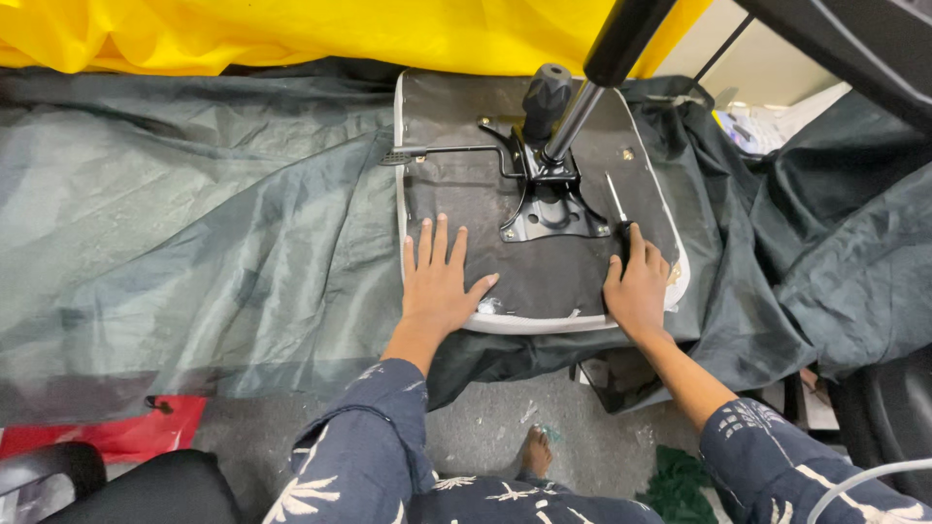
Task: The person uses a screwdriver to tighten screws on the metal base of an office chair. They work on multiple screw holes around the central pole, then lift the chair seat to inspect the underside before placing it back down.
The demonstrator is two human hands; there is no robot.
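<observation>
Head view, looking down. We see an overturned office-chair seat (544, 281), its dark underside up and pale rim toward us, lying on a dark green tarpaulin (214, 243) that covers the surface. The black mechanism plate (553, 209) is bolted near the seat's middle, and the gas-lift column (582, 102) rises from it up and to the right, out of view. A thin lever (437, 151) runs left from the plate toward the seat's left edge.

The left hand (439, 281) lies flat on the seat's near left portion, fingers spread and pointing away from us, holding nothing. The right hand (638, 289) rests at the near right portion, fingers closed around the dark handle of a screwdriver (617, 202). Its shaft has its long axis running away from us and slightly left, the tip ending just right of the mechanism plate. We judge the right hand the nearer to the plate's right-side fixings.

Open room lies on the tarpaulin to the left; yellow sheeting (291, 34) bounds the far edge, and a red bag (116, 437) lies on the floor, lower left.
</observation>
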